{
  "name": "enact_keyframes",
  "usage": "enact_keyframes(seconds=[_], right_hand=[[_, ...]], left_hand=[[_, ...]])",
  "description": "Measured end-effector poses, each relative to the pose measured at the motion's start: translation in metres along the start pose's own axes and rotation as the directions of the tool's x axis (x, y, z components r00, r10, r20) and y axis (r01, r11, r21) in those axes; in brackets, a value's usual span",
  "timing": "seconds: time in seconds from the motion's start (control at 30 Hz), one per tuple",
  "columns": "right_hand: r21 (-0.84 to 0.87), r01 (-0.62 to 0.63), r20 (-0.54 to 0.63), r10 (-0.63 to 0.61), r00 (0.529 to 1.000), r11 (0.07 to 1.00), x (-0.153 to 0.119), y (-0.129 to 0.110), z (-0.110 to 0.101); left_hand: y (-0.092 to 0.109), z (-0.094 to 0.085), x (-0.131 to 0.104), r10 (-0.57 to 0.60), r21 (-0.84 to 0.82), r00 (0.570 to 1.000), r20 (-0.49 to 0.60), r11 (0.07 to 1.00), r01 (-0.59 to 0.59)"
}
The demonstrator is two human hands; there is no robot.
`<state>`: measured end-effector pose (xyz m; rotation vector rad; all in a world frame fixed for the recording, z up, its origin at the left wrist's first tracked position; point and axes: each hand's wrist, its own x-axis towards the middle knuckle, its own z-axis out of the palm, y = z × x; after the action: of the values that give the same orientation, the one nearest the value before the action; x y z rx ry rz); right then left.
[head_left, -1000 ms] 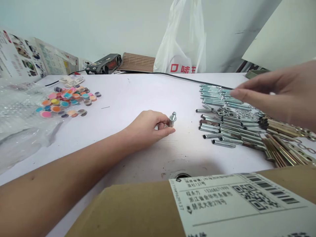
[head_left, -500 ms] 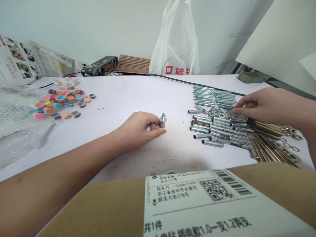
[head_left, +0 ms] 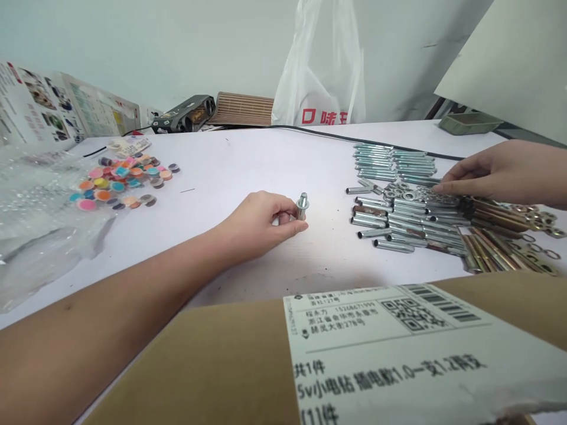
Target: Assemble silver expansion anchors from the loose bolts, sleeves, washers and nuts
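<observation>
Between thumb and fingers, my left hand (head_left: 270, 223) pinches an upright silver metal sleeve with a washer (head_left: 302, 205) around it near the top. Off to the right, my right hand (head_left: 500, 171) is over the heap of small nuts and washers (head_left: 410, 193), fingertips down at its right part; whether they grip a piece is hidden. Silver tubes (head_left: 410, 223) lie in front of the heap, and thin silver bolts (head_left: 374, 162) lie in rows behind it. Yellowish bolts (head_left: 496, 251) are right of the tubes.
A cardboard box (head_left: 212, 360) with a label fills the near edge. Colourful small pots (head_left: 117, 186) and bubble wrap (head_left: 39, 218) lie at the left. At the back are a white plastic bag (head_left: 319, 77), a black cable (head_left: 328, 134) and a green tray (head_left: 470, 123).
The whole view has shifted, with the table's contents appearing further right and most of them slightly higher. My left hand still holds the sleeve with its washer; my right hand remains at the heap.
</observation>
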<state>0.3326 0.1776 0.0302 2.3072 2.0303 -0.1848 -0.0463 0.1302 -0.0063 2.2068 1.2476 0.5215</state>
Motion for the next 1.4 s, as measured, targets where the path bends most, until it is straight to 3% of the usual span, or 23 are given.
enact_keyframes(seconds=[0.1, 0.27, 0.5, 0.7, 0.8, 0.93, 1.1, 1.27, 1.4], right_hand=[[0.063, -0.088, 0.058, 0.084, 0.995, 0.994, 0.000, 0.002, -0.003], [0.104, -0.127, 0.036, 0.124, 0.992, 0.986, -0.003, -0.005, -0.006], [-0.015, -0.253, -0.145, 0.248, 0.958, 0.967, -0.005, -0.007, -0.009], [0.141, -0.274, -0.271, 0.304, 0.913, 0.951, -0.019, -0.025, -0.011], [0.132, -0.242, -0.238, 0.268, 0.933, 0.961, -0.021, -0.030, -0.011], [0.086, -0.193, -0.112, 0.202, 0.973, 0.977, -0.017, -0.031, -0.008], [0.015, -0.174, -0.026, 0.174, 0.984, 0.985, -0.016, -0.036, -0.006], [0.123, -0.170, -0.091, 0.182, 0.979, 0.978, -0.023, -0.037, -0.012], [0.275, -0.127, -0.207, 0.187, 0.960, 0.953, -0.038, -0.055, -0.017]], left_hand=[[0.000, 0.000, 0.001, -0.003, 0.004, 1.000, 0.003, 1.000, 0.003], [-0.001, 0.000, 0.001, 0.002, 0.014, 1.000, 0.001, 1.000, -0.002], [-0.002, 0.000, 0.002, 0.033, 0.020, 0.999, 0.001, 0.999, -0.033], [-0.001, 0.000, 0.002, 0.049, 0.031, 0.999, -0.010, 0.998, -0.049], [-0.001, 0.000, 0.001, 0.038, 0.028, 0.999, -0.008, 0.999, -0.038], [0.000, 0.000, 0.000, 0.035, 0.018, 0.999, -0.004, 0.999, -0.035], [0.000, -0.001, 0.000, 0.047, 0.014, 0.999, -0.006, 0.999, -0.047], [0.000, -0.002, -0.001, 0.031, -0.001, 0.999, 0.011, 1.000, -0.031], [0.000, -0.001, -0.001, 0.026, -0.003, 1.000, 0.013, 1.000, -0.026]])
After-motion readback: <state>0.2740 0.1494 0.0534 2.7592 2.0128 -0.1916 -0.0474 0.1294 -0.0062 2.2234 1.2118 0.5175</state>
